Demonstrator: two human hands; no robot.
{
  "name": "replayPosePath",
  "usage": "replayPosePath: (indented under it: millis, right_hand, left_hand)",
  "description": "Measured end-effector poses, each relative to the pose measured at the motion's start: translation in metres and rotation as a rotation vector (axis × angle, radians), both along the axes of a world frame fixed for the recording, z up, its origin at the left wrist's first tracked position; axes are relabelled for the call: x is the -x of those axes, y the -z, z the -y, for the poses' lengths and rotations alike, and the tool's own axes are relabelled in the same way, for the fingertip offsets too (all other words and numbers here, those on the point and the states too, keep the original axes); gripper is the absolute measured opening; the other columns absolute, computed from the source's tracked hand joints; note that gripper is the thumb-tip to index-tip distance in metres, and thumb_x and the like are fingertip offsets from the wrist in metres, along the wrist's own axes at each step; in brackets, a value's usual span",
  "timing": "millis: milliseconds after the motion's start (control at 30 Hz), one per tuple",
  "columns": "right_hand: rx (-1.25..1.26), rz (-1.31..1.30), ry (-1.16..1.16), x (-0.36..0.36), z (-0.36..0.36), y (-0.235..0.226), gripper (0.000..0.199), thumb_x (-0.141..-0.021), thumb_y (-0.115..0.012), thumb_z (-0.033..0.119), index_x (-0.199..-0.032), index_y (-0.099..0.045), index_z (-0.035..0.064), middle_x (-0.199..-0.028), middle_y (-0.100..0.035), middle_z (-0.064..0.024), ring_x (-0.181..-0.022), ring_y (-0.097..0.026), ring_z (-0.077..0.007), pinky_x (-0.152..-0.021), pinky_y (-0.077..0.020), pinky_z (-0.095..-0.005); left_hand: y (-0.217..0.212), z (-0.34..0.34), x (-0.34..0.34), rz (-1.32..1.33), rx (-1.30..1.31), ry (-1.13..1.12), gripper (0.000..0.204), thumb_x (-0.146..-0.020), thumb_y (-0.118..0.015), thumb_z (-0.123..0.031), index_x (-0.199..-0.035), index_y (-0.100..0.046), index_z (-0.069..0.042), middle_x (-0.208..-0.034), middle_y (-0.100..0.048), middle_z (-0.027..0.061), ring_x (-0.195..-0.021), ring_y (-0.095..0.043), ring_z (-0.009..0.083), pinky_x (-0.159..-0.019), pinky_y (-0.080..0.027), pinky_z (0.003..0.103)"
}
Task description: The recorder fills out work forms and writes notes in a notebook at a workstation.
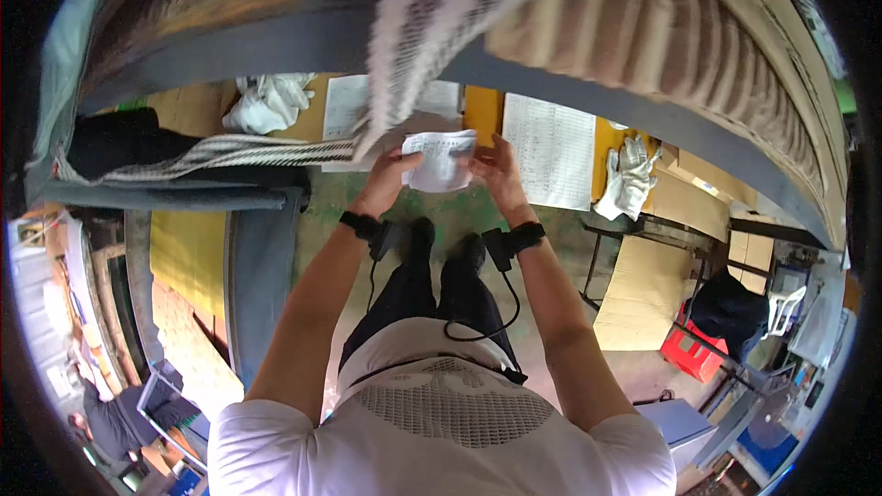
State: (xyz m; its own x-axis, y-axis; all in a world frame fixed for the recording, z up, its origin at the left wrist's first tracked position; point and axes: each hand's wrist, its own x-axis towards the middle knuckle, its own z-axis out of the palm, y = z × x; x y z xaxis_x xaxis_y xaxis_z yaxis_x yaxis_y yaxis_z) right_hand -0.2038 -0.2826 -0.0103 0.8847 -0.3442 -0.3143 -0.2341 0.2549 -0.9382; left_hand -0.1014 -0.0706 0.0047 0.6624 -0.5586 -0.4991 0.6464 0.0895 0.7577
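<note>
Between my two hands is a small white slip of paper with print on it, its lower edge curling. My left hand pinches the slip's left edge between thumb and fingers. At the opposite edge, my right hand has its fingers bent against the paper. A black-and-white striped woven strap hangs down just above the slip, and part of it runs off to the left. Beyond my right hand lies a large printed sheet on the worktop, and another white sheet lies behind the strap.
White work gloves lie on the right, a crumpled white bundle on the left. A dark rail with brown ribbed cloth spans overhead. Cardboard and a red crate stand right; a grey-blue panel stands left.
</note>
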Motion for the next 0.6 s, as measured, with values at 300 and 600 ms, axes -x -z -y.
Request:
replayPosePath:
  millis: [300,600]
  right_hand:
    - [-0.228,-0.003,-0.128,0.003,0.019,-0.036,0.109,-0.070,-0.088,0.024,-0.151,-0.021,-0.0023,-0.140,-0.048,-0.0216,-0.128,-0.049,-0.0317,-0.109,-0.0380,-0.0440]
    - [-0.264,0.027,-0.134,0.006,0.027,-0.036,0.076,-0.074,-0.082,0.016,-0.139,-0.047,0.0003,-0.126,-0.061,-0.0140,-0.116,-0.058,-0.0251,-0.106,-0.0398,-0.0376]
  left_hand:
    - [-0.035,0.013,0.003,0.095,0.103,0.075,0.031,-0.094,-0.058,-0.012,-0.120,-0.064,0.002,-0.119,-0.066,0.0073,-0.108,-0.061,0.0170,-0.095,-0.045,0.032]
    - [-0.041,0.024,-0.003,0.086,0.105,0.129,0.029,-0.089,-0.061,-0.011,-0.115,-0.065,0.001,-0.112,-0.068,0.0058,-0.103,-0.062,0.0177,-0.093,-0.044,0.033]
